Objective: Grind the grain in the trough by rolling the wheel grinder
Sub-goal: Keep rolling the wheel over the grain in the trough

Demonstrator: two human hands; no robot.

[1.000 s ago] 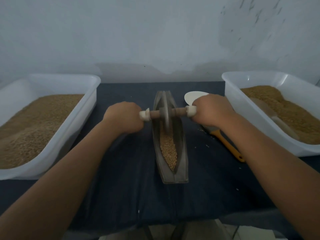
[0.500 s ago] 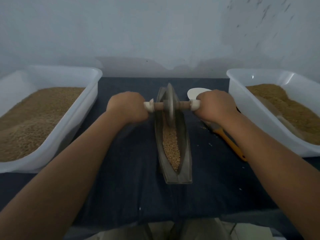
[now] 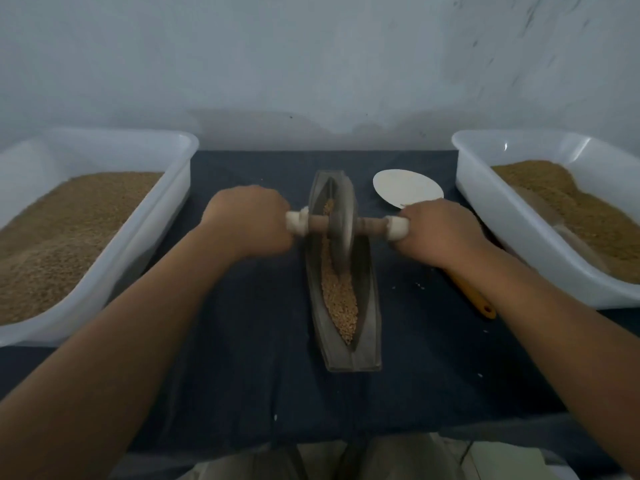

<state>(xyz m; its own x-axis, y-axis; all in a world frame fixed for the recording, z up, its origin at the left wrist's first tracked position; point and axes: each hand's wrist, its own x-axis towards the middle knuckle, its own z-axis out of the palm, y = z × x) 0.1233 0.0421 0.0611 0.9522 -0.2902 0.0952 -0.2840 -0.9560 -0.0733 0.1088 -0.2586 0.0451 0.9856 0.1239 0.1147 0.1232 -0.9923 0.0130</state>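
From the head camera, the left hand (image 3: 247, 220) and right hand (image 3: 440, 233) each have their fingers curled round one end of the wheel grinder's (image 3: 341, 226) axle, which lies crosswise. The trough (image 3: 371, 317) on the tabletop (image 3: 242, 323) runs lengthwise away from the person. The wheel stands in the trough's far half. Most of the grain (image 3: 341, 299) lies nearer, so the next roll likely comes bodyward.

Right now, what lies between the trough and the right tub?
In the head view: a white dish, the right hand, and an orange-handled tool.

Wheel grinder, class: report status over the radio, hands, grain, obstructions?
Left grip and right grip hold the wheel grinder by its axle ends. Wheel in far half of trough, grain mostly nearer. Path unobstructed.
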